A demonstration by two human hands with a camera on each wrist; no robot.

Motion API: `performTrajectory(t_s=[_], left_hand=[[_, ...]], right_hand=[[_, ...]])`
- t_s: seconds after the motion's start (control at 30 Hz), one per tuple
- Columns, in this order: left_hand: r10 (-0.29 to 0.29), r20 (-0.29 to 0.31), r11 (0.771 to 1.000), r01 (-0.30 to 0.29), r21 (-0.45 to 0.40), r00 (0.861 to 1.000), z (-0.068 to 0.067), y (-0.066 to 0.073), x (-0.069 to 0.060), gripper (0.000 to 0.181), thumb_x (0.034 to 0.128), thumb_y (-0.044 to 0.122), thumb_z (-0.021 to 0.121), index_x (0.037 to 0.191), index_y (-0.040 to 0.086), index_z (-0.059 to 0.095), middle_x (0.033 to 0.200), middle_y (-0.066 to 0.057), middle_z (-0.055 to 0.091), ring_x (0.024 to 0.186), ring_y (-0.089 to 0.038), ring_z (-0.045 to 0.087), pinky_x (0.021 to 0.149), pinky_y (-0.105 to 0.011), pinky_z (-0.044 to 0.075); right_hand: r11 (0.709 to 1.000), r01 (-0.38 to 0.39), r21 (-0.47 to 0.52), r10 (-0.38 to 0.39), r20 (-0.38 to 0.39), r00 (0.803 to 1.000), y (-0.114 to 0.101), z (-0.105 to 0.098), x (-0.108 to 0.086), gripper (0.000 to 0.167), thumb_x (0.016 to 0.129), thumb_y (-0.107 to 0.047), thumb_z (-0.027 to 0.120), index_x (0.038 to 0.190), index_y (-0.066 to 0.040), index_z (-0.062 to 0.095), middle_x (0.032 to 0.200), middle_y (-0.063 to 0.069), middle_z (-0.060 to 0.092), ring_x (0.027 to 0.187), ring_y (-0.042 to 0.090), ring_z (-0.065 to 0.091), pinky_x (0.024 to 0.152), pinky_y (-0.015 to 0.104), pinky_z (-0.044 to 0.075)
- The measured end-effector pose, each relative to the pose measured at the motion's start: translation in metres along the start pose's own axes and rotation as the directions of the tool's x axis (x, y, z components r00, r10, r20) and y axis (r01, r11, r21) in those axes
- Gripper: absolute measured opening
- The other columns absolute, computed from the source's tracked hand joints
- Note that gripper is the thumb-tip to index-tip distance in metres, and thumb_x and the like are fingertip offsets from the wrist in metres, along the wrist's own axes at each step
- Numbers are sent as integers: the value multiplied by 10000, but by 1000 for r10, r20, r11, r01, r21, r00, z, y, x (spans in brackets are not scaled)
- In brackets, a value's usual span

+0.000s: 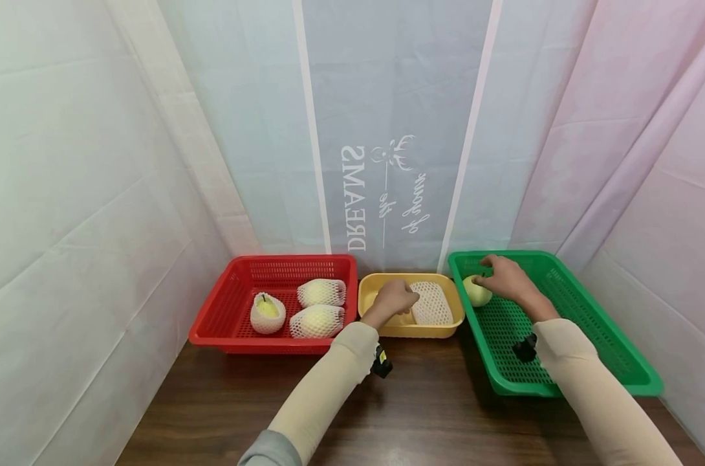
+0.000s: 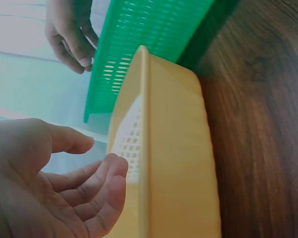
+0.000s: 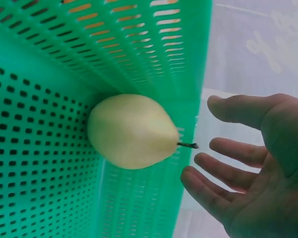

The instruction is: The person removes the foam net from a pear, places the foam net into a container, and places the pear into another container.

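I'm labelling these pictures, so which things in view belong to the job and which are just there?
Part of the job, seemingly:
right hand, near the bare pear
green basket holding that pear
left hand, near the white foam netting
yellow tray holding the netting
three netted pears in the red basket

Just there:
brown table
lettered curtain

The left hand [image 1: 394,299] hides part of the shallow yellow plastic tray [image 1: 416,332]; the right cream fabric sleeve [image 1: 579,375] covers some of the green perforated plastic basket [image 1: 504,330]; white cloth lettering [image 3: 262,48] blurs in the right wrist view.
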State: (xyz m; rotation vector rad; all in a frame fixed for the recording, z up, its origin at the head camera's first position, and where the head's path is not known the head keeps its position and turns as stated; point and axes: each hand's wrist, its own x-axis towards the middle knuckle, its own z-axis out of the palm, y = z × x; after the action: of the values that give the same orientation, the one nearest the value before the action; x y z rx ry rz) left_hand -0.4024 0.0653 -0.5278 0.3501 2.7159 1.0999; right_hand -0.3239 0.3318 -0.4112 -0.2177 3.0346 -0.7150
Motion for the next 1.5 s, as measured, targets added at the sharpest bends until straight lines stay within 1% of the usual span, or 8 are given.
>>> performTrajectory(t_s=[0.07,0.1,0.23,0.37,0.77,1.1,1.33,1.5], left_hand=[[2,1,1000,-2,-14,1000,-14,13,-17,365,982,309,667,656,147,688,686,-5,707,636,-169,670,571,-344,537],[25,-17,999,-25,-25,1000,-19,15,-24,356,986,334,671,677,158,700,702,11,704,641,-153,659,578,-328,528],[48,-43,995,-52,-88,998,-48,43,-66,258,1013,263,662,824,105,740,776,-4,709,681,-150,659,633,-310,537],[46,-72,991,-54,-123,996,-61,58,-89,188,1027,213,641,949,82,751,827,0,720,700,-129,669,635,-263,527],[143,-116,969,-163,-184,983,-72,61,-107,167,1009,177,623,1028,72,751,821,-14,745,676,-97,661,604,-223,496],[157,-125,957,-182,-226,980,-80,62,-117,159,1015,188,637,1052,70,737,840,-24,754,682,-90,668,626,-217,516],[200,-159,944,-234,-234,967,-81,57,-123,142,1008,147,633,1001,53,739,808,-54,744,643,-85,643,607,-210,509],[215,-159,939,-249,-239,964,-86,55,-130,135,1010,124,628,1002,43,737,816,-75,742,643,-88,639,607,-207,511]], right_hand=[[1000,5,7,-5,-12,1000,-4,-1,-2,631,1049,-274,649,1493,135,465,1479,402,505,1289,577,544,954,664,526],[1000,7,13,-7,-17,1000,-6,-2,-3,619,1050,-273,648,1487,130,475,1468,400,517,1276,571,555,940,654,534],[999,14,42,-13,-30,999,-14,-5,-8,605,1056,-293,647,1480,109,490,1429,383,558,1246,543,591,909,621,555],[997,19,71,-17,-33,999,-22,-7,-12,607,1068,-318,636,1487,93,480,1391,365,591,1217,514,618,889,593,567],[991,81,102,-73,-81,994,-50,5,-23,465,1078,-256,624,1419,52,557,1299,298,663,1164,462,662,887,567,582],[987,93,131,-79,-105,991,-68,12,-27,395,1070,-255,652,1347,26,620,1235,254,708,1115,420,698,881,549,594],[983,113,145,-96,-116,989,-81,16,-32,337,1067,-239,653,1299,4,652,1184,221,725,1048,371,714,810,492,603],[981,126,149,-107,-125,986,-94,18,-34,303,1058,-211,661,1264,10,664,1157,213,737,1028,362,724,818,495,611]])
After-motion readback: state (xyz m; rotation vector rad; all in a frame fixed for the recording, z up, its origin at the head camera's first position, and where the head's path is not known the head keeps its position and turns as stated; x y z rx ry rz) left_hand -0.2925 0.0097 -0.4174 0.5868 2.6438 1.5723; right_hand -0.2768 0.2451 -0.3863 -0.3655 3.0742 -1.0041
